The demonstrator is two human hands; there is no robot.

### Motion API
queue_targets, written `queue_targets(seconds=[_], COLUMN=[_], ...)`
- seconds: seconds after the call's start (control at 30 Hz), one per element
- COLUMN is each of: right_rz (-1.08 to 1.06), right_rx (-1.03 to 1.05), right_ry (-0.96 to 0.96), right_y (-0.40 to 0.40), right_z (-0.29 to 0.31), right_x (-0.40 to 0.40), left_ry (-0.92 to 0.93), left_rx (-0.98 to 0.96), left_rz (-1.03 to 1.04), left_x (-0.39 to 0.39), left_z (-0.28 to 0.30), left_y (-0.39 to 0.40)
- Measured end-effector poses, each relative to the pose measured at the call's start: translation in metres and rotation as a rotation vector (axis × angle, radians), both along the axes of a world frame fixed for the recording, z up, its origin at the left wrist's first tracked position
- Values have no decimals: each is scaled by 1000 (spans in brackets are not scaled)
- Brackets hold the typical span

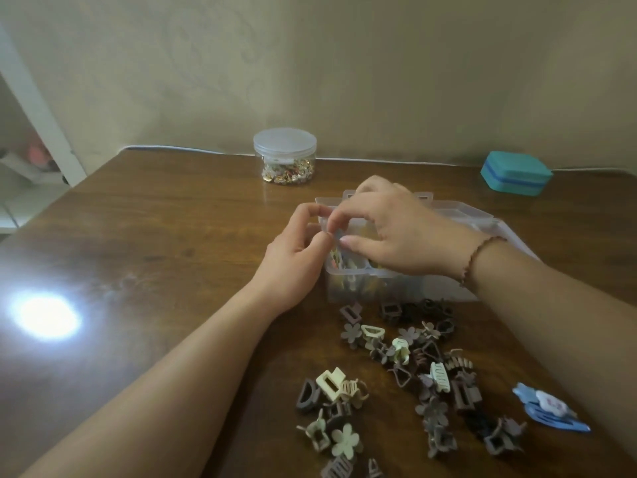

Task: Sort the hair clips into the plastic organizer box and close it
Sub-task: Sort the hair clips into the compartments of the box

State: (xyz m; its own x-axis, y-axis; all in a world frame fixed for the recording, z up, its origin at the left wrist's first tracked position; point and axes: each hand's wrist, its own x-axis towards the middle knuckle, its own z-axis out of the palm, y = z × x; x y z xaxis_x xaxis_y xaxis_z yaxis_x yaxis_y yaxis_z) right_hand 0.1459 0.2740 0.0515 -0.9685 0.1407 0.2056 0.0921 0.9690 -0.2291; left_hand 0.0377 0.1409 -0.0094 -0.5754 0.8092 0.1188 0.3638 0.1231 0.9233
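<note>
Both hands are met over the near-left corner of the plastic organizer box (396, 288), which sits mid-counter (155, 236) w/ its lid (482, 219) swung open toward the back. Left hand (293, 260): thumb & forefinger pinched shut on something small at the box rim; what exactly can't be told. Right hand (389, 229): fingers curled down over the same spot, grip contents not discernible.

Step judged: a clip being seated in the left compartment. Best done w/ the clip lined up along the divider, then released low.

Box long axis runs left-right, slightly skewed. Loose hair clips (413, 367) lie scattered just in front, pointing every way; most unsorted.
</note>
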Motion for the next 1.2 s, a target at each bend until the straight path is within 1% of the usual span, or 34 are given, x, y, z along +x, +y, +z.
queue_targets(seconds=[0.1, 0.2, 0.23, 0.3, 0.37, 0.43, 0.5, 0.57, 0.73, 0.8, 0.9, 1.0, 1.07, 1.1, 1.2], right_rz=[-13, -43, -63, -109, -201, -311, -357, -357, -359, -362, -368, -348, -337, -333, -285], right_rx=[-18, 8, -5, -33, -84, -122, -122, -98, -63, -49, -46, -48, 9, 11, -85], right_ry=[34, 198, 214, 166, 97, 25, -14, 16, 232, 282, 301, 261, 255, 286, 402], right_y=[3, 4, 2, -3, -8, -12, -18, -25, -32, -29, -19, -12, -11, -11, -19], right_z=[7, 16, 17, 7, -14, -37, -58, -67, -71, -71, -72, -67, -58, -51, -17], right_x=[16, 61, 85, 137, 183, 213, 227, 230, 224, 220, 210, 199, 194, 191, 166], left_ry=[-15, -30, -30, -20, -6, 2, 3, 3, -1, 0, 2, 2, 6, 10, 14], left_rx=[-5, -17, -17, -20, -27, -29, -25, -20, -2, -2, -6, -13, -17, -20, -25], left_rz=[13, 25, 29, 39, 47, 48, 42, 36, 31, 26, 29, 38, 39, 40, 47], left_x=[0, 2, 2, 3, 4, 3, 2, 2, 4, 4, 4, 2, 2, 1, 0], left_z=[0, 1, 2, 2, 2, 1, 1, 1, 3, 3, 3, 2, 1, 1, -1], left_y=[0, 1, 1, 1, 1, 1, 2, 2, 2, 2, 2, 2, 3, 2, 3])
